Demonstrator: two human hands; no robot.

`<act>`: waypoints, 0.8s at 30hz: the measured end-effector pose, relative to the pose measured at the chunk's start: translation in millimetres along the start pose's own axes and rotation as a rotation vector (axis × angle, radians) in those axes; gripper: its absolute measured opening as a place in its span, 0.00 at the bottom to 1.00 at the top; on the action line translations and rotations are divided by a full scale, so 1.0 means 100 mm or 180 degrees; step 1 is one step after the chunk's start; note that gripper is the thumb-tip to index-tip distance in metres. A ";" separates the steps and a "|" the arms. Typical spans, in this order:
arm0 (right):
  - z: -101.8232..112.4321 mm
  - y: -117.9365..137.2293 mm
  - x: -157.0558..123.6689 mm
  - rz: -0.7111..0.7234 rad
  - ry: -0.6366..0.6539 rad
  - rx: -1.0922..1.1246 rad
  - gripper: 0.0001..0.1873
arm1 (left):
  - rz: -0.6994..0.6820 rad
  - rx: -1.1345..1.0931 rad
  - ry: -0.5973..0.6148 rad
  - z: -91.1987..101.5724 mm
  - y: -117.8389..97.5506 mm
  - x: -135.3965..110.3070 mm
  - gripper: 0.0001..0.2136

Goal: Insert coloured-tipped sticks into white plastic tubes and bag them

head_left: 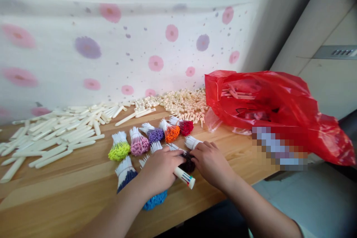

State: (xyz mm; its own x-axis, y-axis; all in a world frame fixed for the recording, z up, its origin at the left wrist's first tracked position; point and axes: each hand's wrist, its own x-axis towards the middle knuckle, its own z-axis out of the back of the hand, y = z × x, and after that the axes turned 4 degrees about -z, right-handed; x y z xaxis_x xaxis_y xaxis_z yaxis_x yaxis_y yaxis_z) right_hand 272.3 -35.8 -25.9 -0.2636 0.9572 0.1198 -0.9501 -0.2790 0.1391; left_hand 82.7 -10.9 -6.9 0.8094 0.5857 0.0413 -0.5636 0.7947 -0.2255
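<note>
My left hand (163,167) is closed round a white multicolour pen (184,177), whose end with small coloured sliders sticks out toward the lower right. My right hand (210,161) is bent over the bundles, fingertips together beside a dark bundle of pen refills (188,164); anything pinched in them is hidden. White refill tips (192,142) show just behind its fingers. A blue bundle (155,200) and a navy bundle (125,176) lie partly under my left arm. Behind stand yellow-green (119,148), pink (139,143), purple (154,134), orange (170,131) and red (186,126) bundles.
White pen barrels (64,130) are heaped on the wooden table (55,204) at the left. Small cream plastic parts (184,102) lie along the wall. A red plastic bag (292,100) holding pinkish-looking pieces stands at the right, near the table's edge.
</note>
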 end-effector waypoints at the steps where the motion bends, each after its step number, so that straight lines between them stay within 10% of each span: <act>1: 0.00 0.00 0.01 -0.0017 0.0002 -0.0013 0.05 | 0.0006 -0.0012 -0.0017 -0.01 0.01 0.00 0.19; 24: -0.05 0.16 0.03 -0.0538 -0.0112 -0.0257 0.05 | 0.0169 0.0024 -0.0197 -0.14 0.02 -0.10 0.16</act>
State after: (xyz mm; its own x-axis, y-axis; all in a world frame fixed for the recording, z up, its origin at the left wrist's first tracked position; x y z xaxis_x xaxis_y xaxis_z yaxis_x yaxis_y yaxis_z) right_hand 255.6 -37.0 -28.5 -0.0943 0.9862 0.1358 -0.9911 -0.1059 0.0810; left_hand 76.0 -17.5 -21.2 0.7668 0.6356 0.0897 -0.6068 0.7634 -0.2216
